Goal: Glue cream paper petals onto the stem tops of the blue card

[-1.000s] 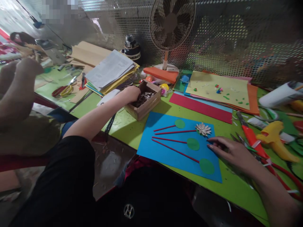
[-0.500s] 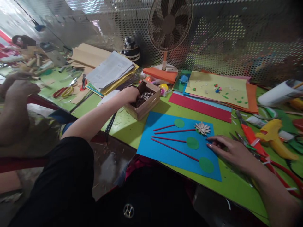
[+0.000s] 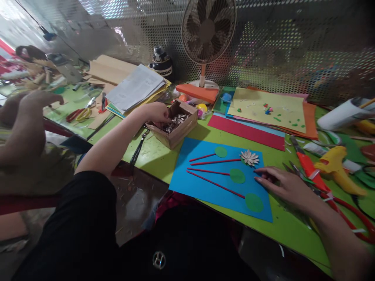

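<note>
Fingers of the left hand (image 3: pixel 156 112) curled down into the near left end of a brown box (image 3: pixel 184 130), among small pale and dark chips (image 3: pixel 179 120); whether they pinched a chip could not be told, as the tips were hidden; the box sat on a green table (image 3: pixel 152 160), just beyond the far left corner of a blue sheet (image 3: pixel 187 183); the right hand (image 3: pixel 281 183) lay palm down at the sheet's right edge, its fingers loosely bent and the thumb a little apart, the tips just beside a pale petalled flower (image 3: pixel 249 157); on the sheet four thin red sticks (image 3: pixel 216 185) spread from left to right, three ending at green discs (image 3: pixel 254 202) and the second from the far side reaching the flower; beyond the sheet lay a dark red strip (image 3: pixel 246 132) and a yellow sheet (image 3: pixel 263 103) dotted with small coloured bits; a yellow glue gun (image 3: pixel 335 168) rested to the right of the right hand, near red-handled tools (image 3: pixel 309 168); a fan (image 3: pixel 206 31) stood at the back, with a dark bottle (image 3: pixel 162 66) to its left and a stack of papers (image 3: pixel 136 88) nearer; at the far left showed a co-worker's hand (image 3: pixel 36 100), blurred
</note>
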Motion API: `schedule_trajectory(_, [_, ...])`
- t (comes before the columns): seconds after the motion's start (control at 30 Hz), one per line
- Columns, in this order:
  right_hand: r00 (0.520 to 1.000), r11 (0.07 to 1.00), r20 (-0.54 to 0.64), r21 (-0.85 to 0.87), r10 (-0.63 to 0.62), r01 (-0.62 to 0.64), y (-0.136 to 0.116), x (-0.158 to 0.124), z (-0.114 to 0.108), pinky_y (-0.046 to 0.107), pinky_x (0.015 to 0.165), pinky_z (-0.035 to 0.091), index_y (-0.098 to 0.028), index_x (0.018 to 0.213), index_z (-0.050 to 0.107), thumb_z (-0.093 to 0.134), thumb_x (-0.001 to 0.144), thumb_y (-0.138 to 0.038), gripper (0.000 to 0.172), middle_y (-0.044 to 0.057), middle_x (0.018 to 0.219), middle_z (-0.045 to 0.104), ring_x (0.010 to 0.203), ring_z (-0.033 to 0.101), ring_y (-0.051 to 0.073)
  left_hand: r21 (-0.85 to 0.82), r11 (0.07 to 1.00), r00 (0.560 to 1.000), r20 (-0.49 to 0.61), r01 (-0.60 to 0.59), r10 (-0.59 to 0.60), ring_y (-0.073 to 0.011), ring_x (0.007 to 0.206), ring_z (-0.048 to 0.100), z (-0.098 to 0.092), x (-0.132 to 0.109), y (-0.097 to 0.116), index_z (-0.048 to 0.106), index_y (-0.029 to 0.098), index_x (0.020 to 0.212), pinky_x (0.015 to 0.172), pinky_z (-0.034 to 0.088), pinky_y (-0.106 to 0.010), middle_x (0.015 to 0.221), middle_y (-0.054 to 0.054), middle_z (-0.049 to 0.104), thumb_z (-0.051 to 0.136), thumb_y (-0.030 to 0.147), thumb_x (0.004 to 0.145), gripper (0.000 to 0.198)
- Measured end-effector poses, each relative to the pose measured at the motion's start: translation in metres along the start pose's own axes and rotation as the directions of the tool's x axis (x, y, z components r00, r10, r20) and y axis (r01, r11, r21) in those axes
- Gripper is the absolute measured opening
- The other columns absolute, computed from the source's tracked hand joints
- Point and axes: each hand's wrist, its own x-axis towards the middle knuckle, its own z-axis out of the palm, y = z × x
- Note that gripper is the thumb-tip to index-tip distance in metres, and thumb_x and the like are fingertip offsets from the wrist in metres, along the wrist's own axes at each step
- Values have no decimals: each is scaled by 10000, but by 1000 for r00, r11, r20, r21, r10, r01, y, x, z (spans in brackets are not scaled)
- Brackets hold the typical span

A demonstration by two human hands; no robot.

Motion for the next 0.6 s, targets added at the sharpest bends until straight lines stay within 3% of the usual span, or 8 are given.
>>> schedule_trajectory(0.1, [1000,1000,13,-1,0,0,-1,0,-1,357,655,517,-195,1027,665,490,881,-541,414,96,872,690,744,656,230,-143,990,998,69,-6,16,-167,697,662,-4,-3,-9,747,159,905,700,495,-284,772,-57,730,521,355,799,317])
schedule_trajectory(0.3, [1000,1000,-4,16,-3,3,-4,0,-1,354,640,517,-213,1007,660,508,870,-537,384,83,847,691,712,653,225,-253,967,998,34,-42,52,-166,719,664,0,-4,-21,750,195,843,708,501,-310,701,-45,713,525,387,796,300])
schedule_trajectory(0.47, [1000,1000,-11,12,-1,1,-4,0,-1,347,620,516,-217,1010,666,513,877,-522,366,81,846,690,687,641,212,-251,967,984,-176,-44,0,-165,755,677,-2,-5,-19,773,208,907,722,503,-326,725,-51,721,514,357,847,305])
schedule_trajectory(0.6, [1000,1000,4,-1,-12,12,-4,0,-1,351,638,514,-200,1032,668,503,896,-502,370,92,887,700,720,646,217,-256,961,918,-397,-107,-4,-147,727,664,-9,-24,5,757,160,972,695,502,-281,759,-61,736,517,374,874,336])
